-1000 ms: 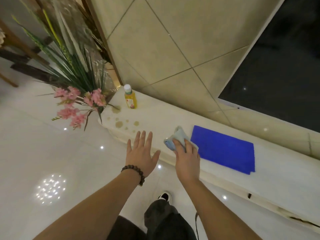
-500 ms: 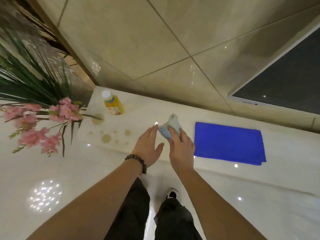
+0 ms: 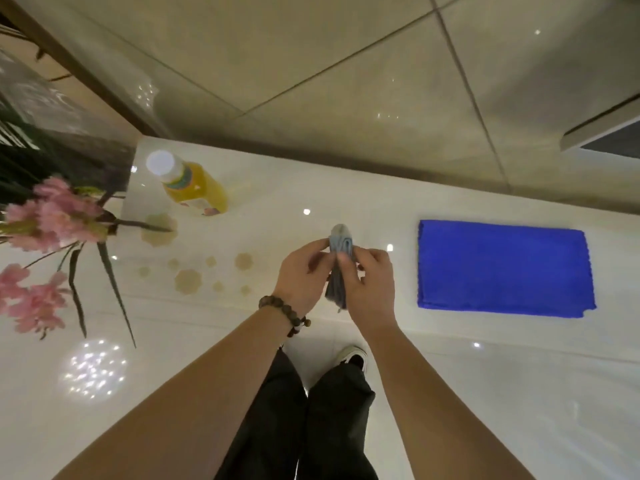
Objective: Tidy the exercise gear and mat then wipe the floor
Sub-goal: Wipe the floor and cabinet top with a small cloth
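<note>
While the light-blue cloth [image 3: 340, 244] hung bunched above the white ledge [image 3: 346, 202], the left hand [image 3: 300, 271] and the right hand [image 3: 370, 285] each pinched it with curled fingers. The wiping step seemed in hand. Next, the cloth probably needed spreading and pressing onto the brownish spill drops [image 3: 188, 280] left of the hands, near the yellow bottle [image 3: 194, 188].

1. Worn on the head, looking steeply down and forward over both forearms.
2. Faces a white ledge [image 3: 381, 209] against a tiled wall [image 3: 311, 81].
3. Sits close: left hand [image 3: 298, 275] and right hand [image 3: 372, 289] mid-frame, fingers [image 3: 348, 259] pointing away from the lens.
4. Takes in trousers and a shoe below the fingers.
5. Single view only.
</note>
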`<action>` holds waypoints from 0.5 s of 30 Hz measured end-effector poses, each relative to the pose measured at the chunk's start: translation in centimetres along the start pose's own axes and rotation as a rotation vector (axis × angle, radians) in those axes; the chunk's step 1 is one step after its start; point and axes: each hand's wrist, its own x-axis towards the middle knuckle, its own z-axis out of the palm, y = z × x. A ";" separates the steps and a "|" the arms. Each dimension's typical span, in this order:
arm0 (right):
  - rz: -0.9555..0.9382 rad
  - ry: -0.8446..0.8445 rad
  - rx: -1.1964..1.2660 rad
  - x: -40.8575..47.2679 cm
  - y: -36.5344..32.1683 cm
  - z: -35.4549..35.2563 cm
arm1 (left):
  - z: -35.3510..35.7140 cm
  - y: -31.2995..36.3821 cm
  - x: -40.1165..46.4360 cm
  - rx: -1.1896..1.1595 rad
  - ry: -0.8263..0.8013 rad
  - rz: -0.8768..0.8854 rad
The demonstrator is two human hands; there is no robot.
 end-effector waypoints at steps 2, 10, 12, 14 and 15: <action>0.050 -0.085 0.085 0.8 0.5 0.2 | 0.3 -0.7 0.6 -0.010 0.026 0.010; 0.048 -0.154 0.241 2.8 1.7 0.4 | 0.0 -2.0 2.5 -0.066 0.108 0.013; 0.052 -0.139 0.244 3.3 1.9 0.0 | -0.3 -2.0 2.8 -0.102 0.079 0.008; 0.075 -0.137 0.247 3.7 2.1 -0.4 | -0.6 -1.9 3.0 -0.117 0.054 -0.005; 0.091 -0.134 0.250 3.9 2.3 -0.7 | -0.7 -1.8 3.1 -0.127 0.063 -0.016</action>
